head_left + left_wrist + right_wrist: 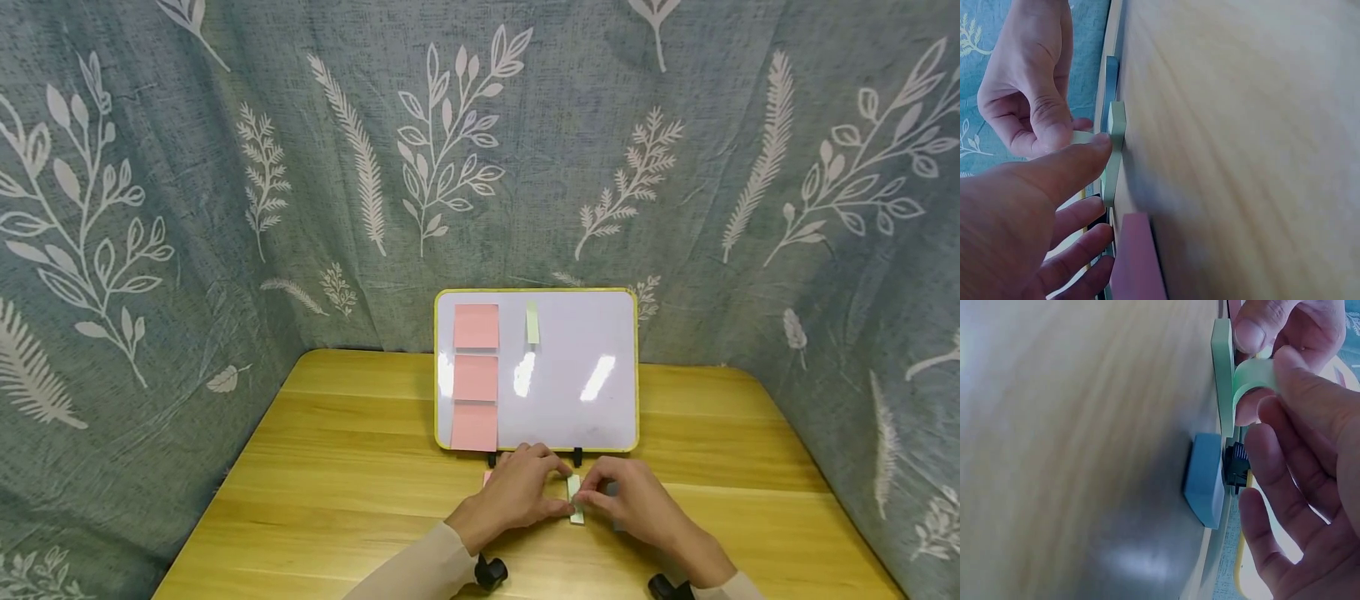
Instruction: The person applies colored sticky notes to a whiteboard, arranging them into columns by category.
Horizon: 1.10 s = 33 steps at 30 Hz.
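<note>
Table (337, 467): whiteboard (577, 333) toward far edge. On it: three notes (476, 378) down left edge, one strip (532, 325) near top edge. Before it: middle pad (577, 517), with left pad (1140, 265) and right pad (1204, 478) either side.

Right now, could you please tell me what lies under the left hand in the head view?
A pink pad on the table: only a sliver shows past the left hand. The left wrist view shows more of it, but whatever else the hand covers cannot be seen.
</note>
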{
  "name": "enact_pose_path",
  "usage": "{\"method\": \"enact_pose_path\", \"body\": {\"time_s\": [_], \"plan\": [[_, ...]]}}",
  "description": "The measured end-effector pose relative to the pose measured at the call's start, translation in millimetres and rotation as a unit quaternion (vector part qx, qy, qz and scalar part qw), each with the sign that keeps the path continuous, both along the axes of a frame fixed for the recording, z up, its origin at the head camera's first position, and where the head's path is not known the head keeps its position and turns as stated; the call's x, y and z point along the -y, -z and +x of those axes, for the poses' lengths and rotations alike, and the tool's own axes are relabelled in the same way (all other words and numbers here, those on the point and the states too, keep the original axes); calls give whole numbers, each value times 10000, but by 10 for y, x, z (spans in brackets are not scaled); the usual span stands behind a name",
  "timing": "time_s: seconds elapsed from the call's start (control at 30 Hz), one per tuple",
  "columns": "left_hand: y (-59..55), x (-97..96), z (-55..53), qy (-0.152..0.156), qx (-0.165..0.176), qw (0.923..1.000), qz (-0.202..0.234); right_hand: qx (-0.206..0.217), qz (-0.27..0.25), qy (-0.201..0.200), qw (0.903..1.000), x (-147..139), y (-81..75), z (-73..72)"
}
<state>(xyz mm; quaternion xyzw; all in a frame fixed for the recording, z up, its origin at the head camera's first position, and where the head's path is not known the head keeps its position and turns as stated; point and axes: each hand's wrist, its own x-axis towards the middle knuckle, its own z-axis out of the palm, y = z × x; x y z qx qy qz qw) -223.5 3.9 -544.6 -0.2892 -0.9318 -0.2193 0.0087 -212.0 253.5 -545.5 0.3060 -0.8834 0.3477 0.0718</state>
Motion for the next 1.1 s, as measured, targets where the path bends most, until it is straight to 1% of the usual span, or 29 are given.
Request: {"method": "enact_pose_path", "body": {"time_s": [0.13, 0.3, 0.43, 0.6, 0.8, 0.97, 1.1], "plan": [[-21, 8, -3, 25, 122, 9999, -43, 237, -1, 101, 9997, -14, -13, -7], [-49, 12, -3, 49, 203, 9998, -47, 400, 26, 113, 9991, -29, -12, -15], [-38, -7, 0, 1, 110, 9999, 3, 509, 44, 138, 9986, -38, 0, -17], [-10, -34, -12, -120, -111, 9999, -29, 538, 74, 178, 9984, -40, 20, -27], [-6, -38, -24, -156, -147, 9998, 62, 530, 8, 159, 9985, -41, 22, -23], [-1, -54, -10, -230, -331, 9992, -63, 580, -125, 100, 9982, -25, 25, -11], [-11, -67, 5, -265, -348, 9989, -157, 650, -161, 108, 9977, -23, 29, -2]]}}
